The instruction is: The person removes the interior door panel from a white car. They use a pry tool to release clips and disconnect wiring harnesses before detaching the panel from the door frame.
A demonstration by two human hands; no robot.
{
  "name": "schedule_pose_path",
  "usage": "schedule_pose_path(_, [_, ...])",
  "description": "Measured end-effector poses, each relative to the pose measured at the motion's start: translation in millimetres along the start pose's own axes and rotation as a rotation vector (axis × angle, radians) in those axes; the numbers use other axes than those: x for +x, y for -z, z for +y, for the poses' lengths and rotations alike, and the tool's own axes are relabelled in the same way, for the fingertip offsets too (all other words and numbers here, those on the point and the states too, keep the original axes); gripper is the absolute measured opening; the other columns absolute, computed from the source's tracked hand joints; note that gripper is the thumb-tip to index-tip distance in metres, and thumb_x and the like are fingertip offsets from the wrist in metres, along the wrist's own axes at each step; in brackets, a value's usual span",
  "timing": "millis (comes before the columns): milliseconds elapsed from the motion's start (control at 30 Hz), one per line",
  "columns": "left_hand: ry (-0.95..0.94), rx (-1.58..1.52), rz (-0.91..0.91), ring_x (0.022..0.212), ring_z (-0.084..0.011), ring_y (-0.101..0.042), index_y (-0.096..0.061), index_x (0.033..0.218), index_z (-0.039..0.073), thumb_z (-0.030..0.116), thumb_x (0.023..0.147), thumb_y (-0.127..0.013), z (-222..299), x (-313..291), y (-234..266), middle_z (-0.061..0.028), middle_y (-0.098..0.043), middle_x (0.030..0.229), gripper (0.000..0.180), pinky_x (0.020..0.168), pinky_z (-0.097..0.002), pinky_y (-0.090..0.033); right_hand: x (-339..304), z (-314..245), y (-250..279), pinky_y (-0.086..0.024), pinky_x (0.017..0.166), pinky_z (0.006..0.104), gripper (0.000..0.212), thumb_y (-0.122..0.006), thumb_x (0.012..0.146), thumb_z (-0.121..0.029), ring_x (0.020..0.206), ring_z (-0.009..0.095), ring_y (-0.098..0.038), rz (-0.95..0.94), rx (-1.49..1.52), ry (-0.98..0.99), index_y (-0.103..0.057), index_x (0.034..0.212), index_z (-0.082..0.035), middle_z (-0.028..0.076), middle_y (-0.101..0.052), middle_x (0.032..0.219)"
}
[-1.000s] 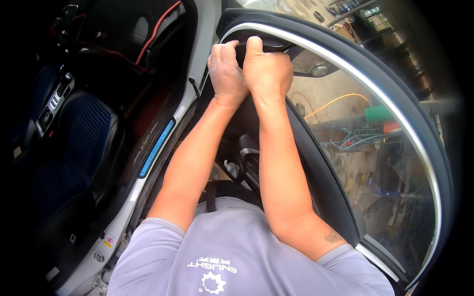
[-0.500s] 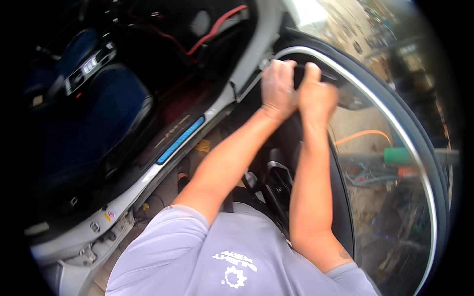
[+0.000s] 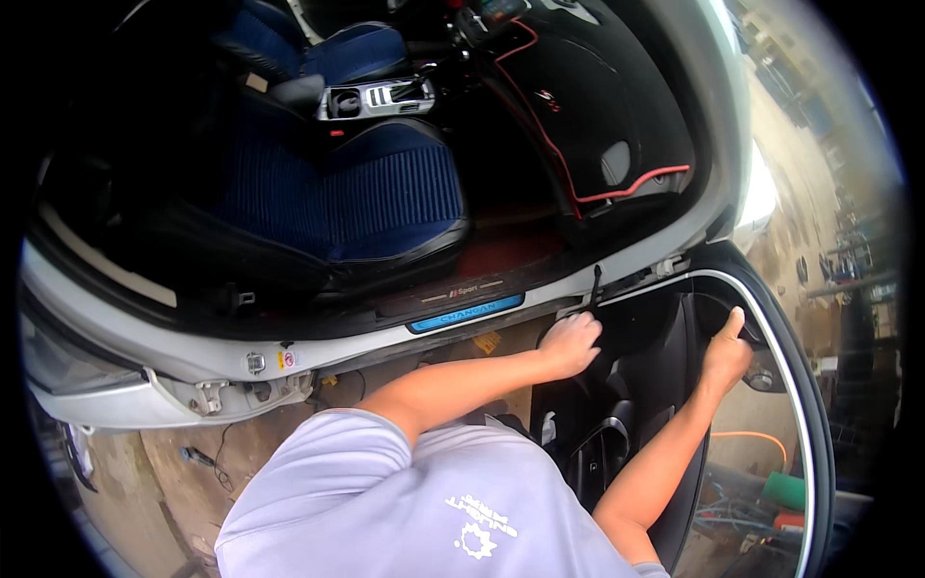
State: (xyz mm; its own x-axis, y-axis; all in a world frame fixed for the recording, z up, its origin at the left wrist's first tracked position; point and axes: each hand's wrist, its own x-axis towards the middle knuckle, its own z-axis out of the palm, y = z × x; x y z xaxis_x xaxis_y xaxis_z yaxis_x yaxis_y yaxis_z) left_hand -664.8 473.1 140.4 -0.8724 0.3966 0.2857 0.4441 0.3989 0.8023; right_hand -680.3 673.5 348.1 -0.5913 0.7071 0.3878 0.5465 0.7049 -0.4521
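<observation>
An open car door (image 3: 640, 342) with a black inner panel stands on my right, its window framed by a bright strip. My right hand (image 3: 727, 358) is at the window's front lower corner, next to the black corner trim (image 3: 740, 310). Its thumb points up and its fingers are curled; whatever they may grip is hidden. Nearer the hinge side, my left hand (image 3: 572, 345) is closed beside the front edge of the door panel. The back of that hand faces me, so its fingertips are out of sight. The door's armrest (image 3: 602, 448) lies between my forearms.
The car's door sill (image 3: 366, 332) with a blue plate (image 3: 465, 313) runs across in front of me. Beyond it are a blue and black seat (image 3: 385, 197) and a red-edged dashboard cover (image 3: 597, 106). A cable (image 3: 222, 472) lies on the floor at left.
My view has swung so the cabin shows more fully. My hands, together at the door's front top corner before, have come apart: the left is now by the hinge side, the right at the window corner.
</observation>
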Motion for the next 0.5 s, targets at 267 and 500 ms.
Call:
schedule_pose_path(267, [1.108, 0.068, -0.67, 0.109, -0.0414, -0.067, -0.071, 0.111, -0.008, 0.062, 0.087, -0.062, -136.1, -338.1, 80.6, -0.0296, -0.07, 0.111, 0.075, 0.094, -0.0492, -0.052, -58.3, 66.4, -38.7, -0.051, 0.063, 0.048, 0.036, -0.059, 0.101, -0.033, 0.075, 0.043, -0.067, 0.341, 0.231, 0.655, -0.071, 0.099, 0.001, 0.022, -0.071, 0.084])
schedule_pose_path(500, [1.767, -0.414, 0.204, 0.129, -0.038, -0.058, -0.061, 0.131, -0.01, 0.077, 0.079, -0.065, -36.3, -548.7, 18.3, -0.0289, -0.063, 0.132, 0.102, 0.106, -0.045, -0.044, -69.0, 75.0, -41.4, -0.054, 0.06, 0.0482, 0.025, -0.061, 0.092, -0.028, 0.072, 0.036, -0.07, 0.203, -0.219, 0.711, -0.076, 0.096, -0.009, 0.014, -0.074, 0.082])
